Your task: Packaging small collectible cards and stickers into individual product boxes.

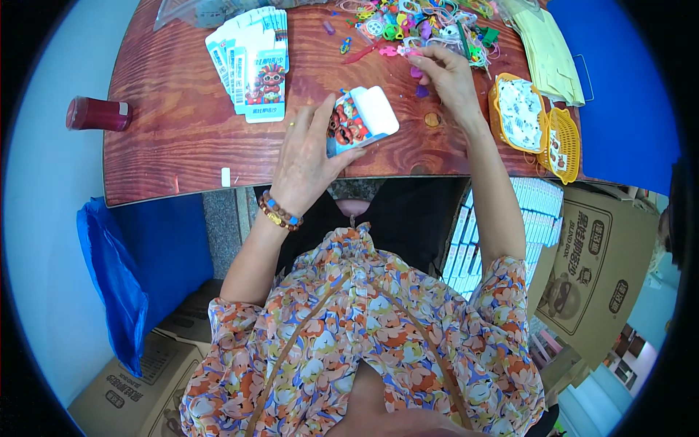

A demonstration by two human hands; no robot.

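Observation:
My left hand [309, 146] is closed around a small printed cardboard box [353, 125] near the table's front edge. The box is blue and white with a red cartoon figure, and its white end flap [377, 109] sticks out to the right. My right hand [453, 84] reaches to the near edge of a heap of small colourful plastic toys [419, 25]. Its thumb and forefinger come together beside pink and purple pieces; what is between them is too small to make out. A purple piece [421, 92] lies on the table just below these fingers.
Flattened printed cartons [266, 84] lie fanned out at the back left. A dark red jar [100, 114] lies at the left edge. Yellow baskets [542, 124] with white packets and cards, and yellow sheets [546, 54], sit at right. Brown cartons [593, 262] stand below.

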